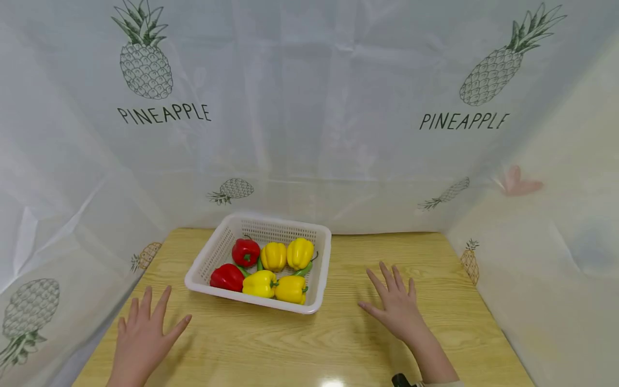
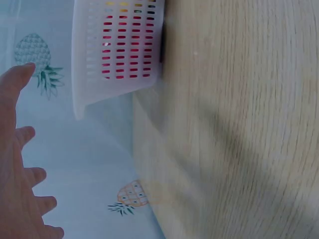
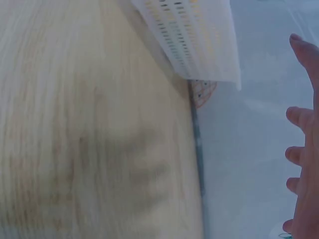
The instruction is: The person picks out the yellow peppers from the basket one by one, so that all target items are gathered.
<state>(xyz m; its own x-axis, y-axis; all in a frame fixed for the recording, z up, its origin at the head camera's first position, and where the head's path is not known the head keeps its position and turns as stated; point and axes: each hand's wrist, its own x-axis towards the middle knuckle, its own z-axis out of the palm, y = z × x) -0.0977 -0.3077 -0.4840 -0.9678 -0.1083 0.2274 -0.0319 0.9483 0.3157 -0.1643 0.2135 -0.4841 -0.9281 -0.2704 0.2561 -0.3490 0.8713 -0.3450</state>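
A white plastic basket (image 1: 321,271) with slotted walls stands toward the back of the wooden table. Inside lie two red bell peppers (image 1: 245,252) on the left and several yellow bell peppers (image 1: 273,256). Green chili peppers (image 1: 303,270) show partly between and beneath them. My left hand (image 1: 145,336) hovers over the table left of the basket, fingers spread, holding nothing. On the other side my right hand (image 1: 400,312), also spread and holding nothing, is apart from the basket. Each wrist view shows fingers off the table, with the basket wall (image 2: 119,59) nearby.
Wooden table (image 1: 232,344) surface extends in front of the basket and to its right. A pale sheet (image 1: 309,134) printed with pineapples encloses the back and both sides. A small black object (image 1: 400,380) sits by my right wrist.
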